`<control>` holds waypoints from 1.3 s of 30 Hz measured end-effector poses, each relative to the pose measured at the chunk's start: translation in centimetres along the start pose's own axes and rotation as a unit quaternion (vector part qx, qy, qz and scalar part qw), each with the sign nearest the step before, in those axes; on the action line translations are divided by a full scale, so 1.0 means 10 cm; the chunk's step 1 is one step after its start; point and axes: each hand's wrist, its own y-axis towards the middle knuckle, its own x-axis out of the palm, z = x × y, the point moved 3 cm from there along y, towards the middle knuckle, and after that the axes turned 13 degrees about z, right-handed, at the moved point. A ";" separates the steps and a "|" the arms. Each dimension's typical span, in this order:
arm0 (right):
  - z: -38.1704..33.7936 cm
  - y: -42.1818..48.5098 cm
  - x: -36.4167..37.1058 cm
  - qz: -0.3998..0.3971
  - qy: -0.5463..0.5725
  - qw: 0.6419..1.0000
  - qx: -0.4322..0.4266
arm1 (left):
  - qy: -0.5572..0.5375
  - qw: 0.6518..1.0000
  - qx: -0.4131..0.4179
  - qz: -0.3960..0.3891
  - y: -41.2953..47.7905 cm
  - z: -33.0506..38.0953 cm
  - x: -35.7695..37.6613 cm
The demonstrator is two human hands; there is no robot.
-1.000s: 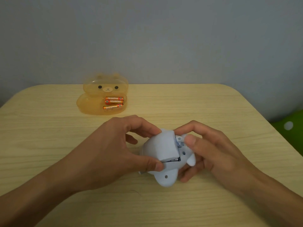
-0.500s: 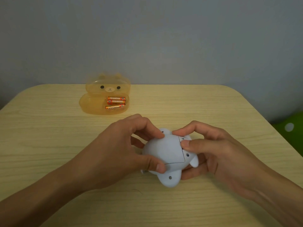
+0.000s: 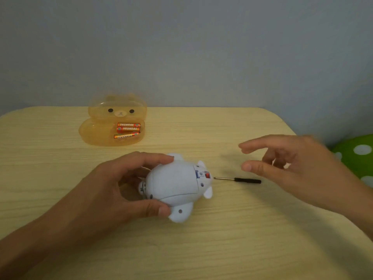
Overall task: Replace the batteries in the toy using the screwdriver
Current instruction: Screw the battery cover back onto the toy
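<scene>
One head camera, looking forward and down.
You see the bench [image 3: 222,249] from close above, with the wall [image 3: 201,47] behind it.

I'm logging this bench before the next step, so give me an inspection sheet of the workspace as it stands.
Surface: light wooden table, bare in front.
Job's things: pale blue toy on its back, cover closed; screwdriver lying to its right; three batteries in the open orange bear case.
Clutter: nothing seen.
Grippers: left hand grips the toy; right hand open above the screwdriver, blurred.
Cables: nothing seen.
Surroundings: grey wall; green spotted cushion at right.
</scene>
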 end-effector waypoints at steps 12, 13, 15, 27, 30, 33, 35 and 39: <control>0.33 0.03 0.16 -0.039 -0.050 0.996 -0.057 | 0.001 0.998 0.034 0.050 -0.03 -0.11 0.03; 0.30 0.04 0.13 -0.014 -0.023 0.998 -0.052 | 0.000 0.998 0.037 0.051 -0.04 -0.11 0.03; 0.20 0.05 0.05 0.030 0.069 0.996 -0.052 | 0.004 0.998 0.045 0.054 -0.04 -0.11 0.03; -0.09 -0.03 0.02 0.031 0.084 0.975 -0.204 | 0.014 0.996 0.063 0.057 -0.04 -0.10 0.02; -0.11 -0.04 0.04 0.024 0.059 0.975 -0.213 | 0.017 0.996 0.066 0.057 -0.04 -0.09 0.03; -0.17 -0.06 0.04 0.030 0.020 0.969 -0.246 | 0.019 0.996 0.070 0.059 -0.05 -0.08 0.04; -0.21 -0.07 0.03 0.042 -0.004 0.958 -0.282 | 0.022 0.995 0.075 0.063 -0.05 -0.08 0.04; -0.34 -0.15 0.03 0.081 -0.080 0.924 -0.365 | 0.031 0.993 0.082 0.074 -0.06 -0.08 0.04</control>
